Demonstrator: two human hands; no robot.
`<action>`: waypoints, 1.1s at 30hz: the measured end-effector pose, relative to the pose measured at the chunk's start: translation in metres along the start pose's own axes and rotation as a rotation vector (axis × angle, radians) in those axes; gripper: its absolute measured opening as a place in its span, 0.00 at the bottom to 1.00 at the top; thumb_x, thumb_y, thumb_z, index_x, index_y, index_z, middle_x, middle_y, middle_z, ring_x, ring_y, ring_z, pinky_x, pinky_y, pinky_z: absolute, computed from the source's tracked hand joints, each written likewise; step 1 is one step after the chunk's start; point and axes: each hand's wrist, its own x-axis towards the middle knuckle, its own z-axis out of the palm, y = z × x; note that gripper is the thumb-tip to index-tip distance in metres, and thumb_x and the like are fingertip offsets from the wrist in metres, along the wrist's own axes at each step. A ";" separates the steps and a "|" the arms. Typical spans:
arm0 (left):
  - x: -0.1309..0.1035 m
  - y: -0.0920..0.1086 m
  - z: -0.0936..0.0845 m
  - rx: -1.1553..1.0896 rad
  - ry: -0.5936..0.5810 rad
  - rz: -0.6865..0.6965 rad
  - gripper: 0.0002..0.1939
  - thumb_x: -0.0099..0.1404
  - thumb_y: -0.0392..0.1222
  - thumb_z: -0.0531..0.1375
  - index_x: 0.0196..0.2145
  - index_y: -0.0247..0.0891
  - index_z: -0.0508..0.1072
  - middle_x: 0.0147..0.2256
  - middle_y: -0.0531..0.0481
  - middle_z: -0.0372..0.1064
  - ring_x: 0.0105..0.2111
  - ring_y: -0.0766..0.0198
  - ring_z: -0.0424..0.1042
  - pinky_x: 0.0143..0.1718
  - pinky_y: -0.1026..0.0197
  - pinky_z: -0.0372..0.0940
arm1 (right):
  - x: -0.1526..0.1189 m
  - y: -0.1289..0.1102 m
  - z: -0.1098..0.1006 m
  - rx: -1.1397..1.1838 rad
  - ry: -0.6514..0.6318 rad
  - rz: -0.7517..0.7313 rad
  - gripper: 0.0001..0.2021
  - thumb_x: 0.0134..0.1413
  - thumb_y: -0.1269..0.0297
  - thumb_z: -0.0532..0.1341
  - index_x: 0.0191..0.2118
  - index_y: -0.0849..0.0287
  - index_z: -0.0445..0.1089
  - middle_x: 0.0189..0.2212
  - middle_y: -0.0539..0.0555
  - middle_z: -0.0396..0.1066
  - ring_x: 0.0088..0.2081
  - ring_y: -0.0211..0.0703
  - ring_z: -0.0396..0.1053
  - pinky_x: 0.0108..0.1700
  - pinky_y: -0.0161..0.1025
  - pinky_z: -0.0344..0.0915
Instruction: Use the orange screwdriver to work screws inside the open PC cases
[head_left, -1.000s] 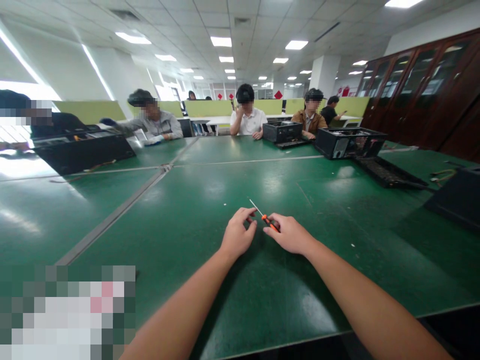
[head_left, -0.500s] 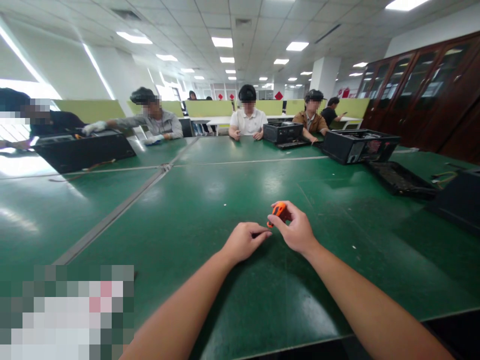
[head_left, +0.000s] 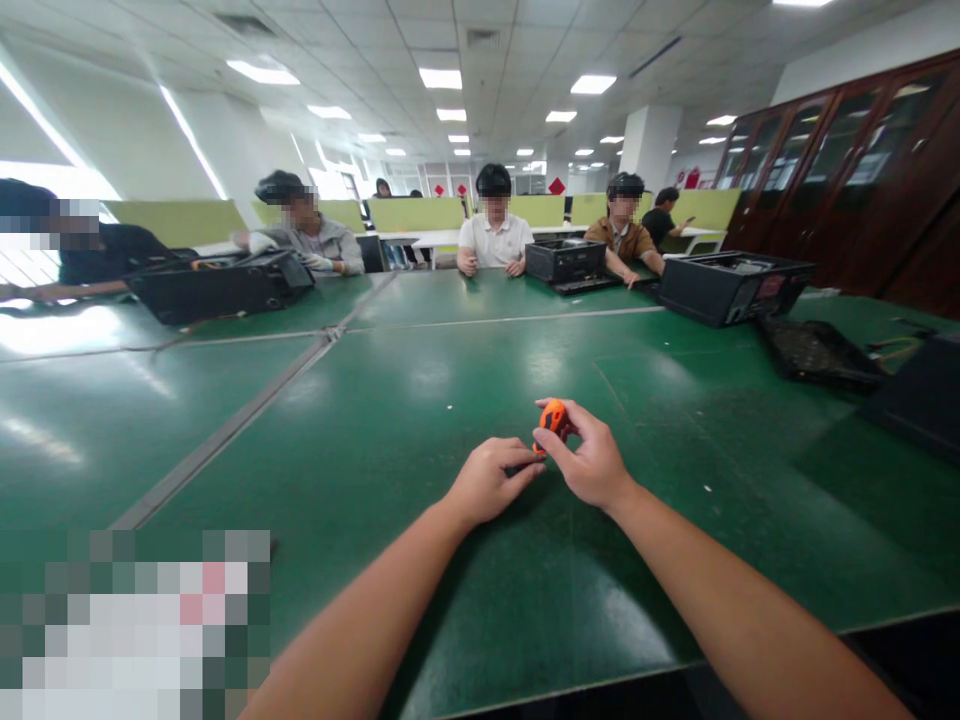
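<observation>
Orange screwdriver point(head_left: 553, 414) clasped in right hand point(head_left: 594, 465), shaft hidden, left hand's grip point(head_left: 491, 482) unclear

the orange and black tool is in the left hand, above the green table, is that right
Not quite: the head view shows the right hand holding the orange and black tool, with the left hand close to its lower end. It is indeed above the green table.

An orange-and-black screwdriver point(head_left: 553, 416) is gripped roughly upright in the right hand point(head_left: 596, 462); the left hand point(head_left: 491, 482) is positioned just beside its lower end. Black computer cases point(head_left: 709, 292) are noted farther back on the green table point(head_left: 367, 430).
</observation>
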 end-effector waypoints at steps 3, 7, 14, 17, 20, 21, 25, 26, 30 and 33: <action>0.001 0.001 -0.001 0.017 0.128 -0.022 0.10 0.67 0.45 0.61 0.40 0.41 0.81 0.33 0.47 0.78 0.35 0.62 0.74 0.42 0.59 0.66 | -0.002 0.002 0.000 0.081 0.058 -0.001 0.22 0.60 0.61 0.61 0.58 0.53 0.59 0.37 0.51 0.72 0.35 0.41 0.70 0.42 0.40 0.68; 0.002 0.000 -0.001 -0.039 0.066 -0.119 0.07 0.65 0.42 0.63 0.38 0.41 0.81 0.31 0.50 0.79 0.31 0.63 0.75 0.37 0.62 0.67 | -0.003 0.009 0.002 0.097 0.008 -0.003 0.24 0.63 0.64 0.58 0.62 0.50 0.54 0.39 0.51 0.73 0.37 0.40 0.72 0.44 0.42 0.68; 0.001 -0.001 0.000 0.007 0.046 -0.080 0.08 0.64 0.44 0.63 0.39 0.42 0.82 0.32 0.49 0.80 0.31 0.62 0.75 0.38 0.61 0.67 | -0.002 0.010 0.004 0.074 -0.021 -0.018 0.23 0.65 0.63 0.56 0.63 0.49 0.57 0.43 0.52 0.73 0.40 0.41 0.73 0.46 0.42 0.69; 0.001 0.001 0.000 -0.054 0.010 -0.084 0.09 0.64 0.44 0.63 0.38 0.41 0.82 0.33 0.49 0.81 0.31 0.63 0.76 0.37 0.63 0.67 | -0.002 0.010 0.004 0.049 -0.052 -0.015 0.24 0.65 0.64 0.56 0.64 0.49 0.56 0.43 0.52 0.73 0.39 0.41 0.73 0.46 0.43 0.69; 0.001 0.001 0.001 -0.097 -0.050 -0.103 0.08 0.64 0.44 0.63 0.37 0.40 0.82 0.33 0.49 0.81 0.30 0.64 0.76 0.35 0.64 0.66 | -0.002 0.012 0.004 0.042 -0.082 0.028 0.26 0.64 0.64 0.56 0.66 0.51 0.53 0.41 0.53 0.74 0.38 0.42 0.74 0.45 0.43 0.69; 0.001 0.001 0.001 -0.097 -0.052 -0.113 0.08 0.64 0.43 0.63 0.37 0.40 0.82 0.32 0.50 0.81 0.29 0.64 0.75 0.34 0.64 0.66 | -0.002 0.013 0.005 0.042 -0.078 0.038 0.26 0.64 0.64 0.56 0.65 0.52 0.53 0.40 0.52 0.74 0.38 0.42 0.74 0.45 0.43 0.69; 0.002 0.002 0.001 -0.078 -0.036 -0.137 0.07 0.61 0.45 0.66 0.33 0.39 0.81 0.27 0.51 0.79 0.26 0.65 0.73 0.31 0.65 0.64 | -0.002 0.014 0.005 0.033 -0.045 0.046 0.23 0.63 0.61 0.58 0.62 0.52 0.57 0.40 0.52 0.75 0.36 0.41 0.74 0.43 0.41 0.70; 0.002 0.002 0.001 -0.075 -0.035 -0.136 0.07 0.61 0.45 0.66 0.32 0.39 0.81 0.27 0.51 0.78 0.26 0.65 0.73 0.31 0.65 0.64 | -0.002 0.014 0.005 0.030 -0.040 0.049 0.23 0.63 0.61 0.58 0.62 0.52 0.58 0.41 0.53 0.75 0.36 0.41 0.74 0.42 0.41 0.70; 0.003 0.003 0.001 -0.074 -0.012 -0.135 0.07 0.60 0.45 0.66 0.31 0.40 0.81 0.26 0.52 0.78 0.26 0.66 0.72 0.31 0.65 0.64 | -0.002 0.015 0.004 0.059 -0.042 0.074 0.23 0.64 0.60 0.58 0.62 0.52 0.58 0.41 0.53 0.75 0.37 0.41 0.75 0.43 0.41 0.70; 0.003 0.006 -0.002 -0.127 -0.001 -0.147 0.07 0.60 0.45 0.67 0.31 0.38 0.80 0.26 0.52 0.77 0.26 0.66 0.72 0.31 0.65 0.65 | 0.002 0.005 0.001 0.162 -0.043 0.085 0.17 0.64 0.56 0.57 0.56 0.55 0.64 0.37 0.53 0.75 0.34 0.41 0.74 0.42 0.42 0.71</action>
